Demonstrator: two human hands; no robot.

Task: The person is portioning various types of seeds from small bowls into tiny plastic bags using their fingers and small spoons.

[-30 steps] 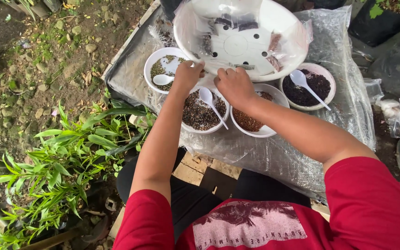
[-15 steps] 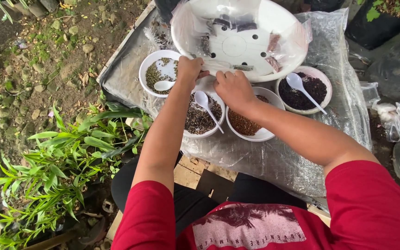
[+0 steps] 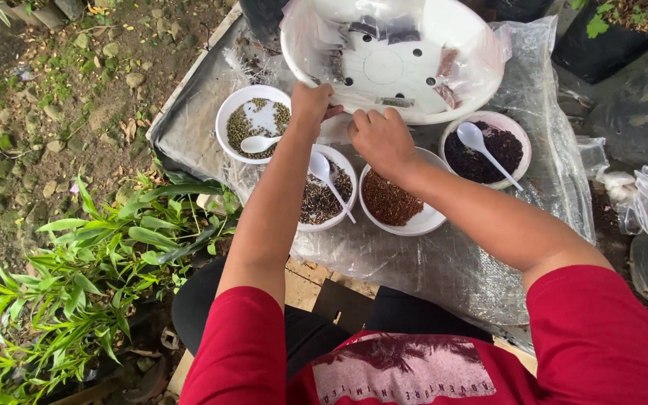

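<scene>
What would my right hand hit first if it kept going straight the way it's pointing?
Probably the near rim of the large white round plastic basin: the right hand points up-left at it, already close, though depth is unclear.

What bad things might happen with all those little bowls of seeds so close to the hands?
1. The right hand hovers just above the bowl of reddish-brown seeds; a bump might tip it.
2. The left hand has its forearm over a spoon that sticks out of the mixed-seed bowl, so it could flick seeds out.
3. The bowls sit on crinkled plastic sheet, which looks slippery.
</scene>
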